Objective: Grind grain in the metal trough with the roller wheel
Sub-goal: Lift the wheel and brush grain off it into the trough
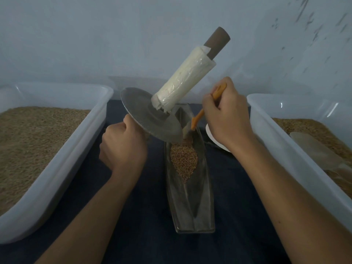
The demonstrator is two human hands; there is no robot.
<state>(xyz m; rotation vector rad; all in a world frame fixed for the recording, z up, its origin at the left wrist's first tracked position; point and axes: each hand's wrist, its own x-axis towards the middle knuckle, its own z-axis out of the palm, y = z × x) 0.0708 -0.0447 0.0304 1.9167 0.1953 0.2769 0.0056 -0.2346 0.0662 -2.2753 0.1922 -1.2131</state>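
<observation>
Here, from the head camera, a dark blue cloth (133, 216) is seen spread over the table, and a pale blue-grey wall (95, 35) stands close behind it. Some dark marks are seen on the wall at the upper right.

A long metal trough (190, 197) is laid on the cloth in the middle, pointing away from the person. A small heap of brown grain (183, 159) is seen inside it, in the far half. The near half looks bare and shiny.

The roller wheel (148, 113) is held up and tilted over the far end of the trough, with its low edge just above the grain. The handle under the wheel is gripped by the left hand (122, 147), with the fingers curled tight around it. The other handle (186, 86) sticks up toward the wall and is wrapped in white plastic, with a brown end showing.

An orange brush (198, 117) is gripped by the right hand (226, 119), with the fingers closed around its stem. Its tip is pointed down into the trough beside the wheel.

A big clear tub (57, 168) full of grain is set on the left. Another clear tub (285, 149) with grain and a see-through scoop (314, 149) is set on the right. A white dish (213, 138) is partly hidden behind the right wrist.
</observation>
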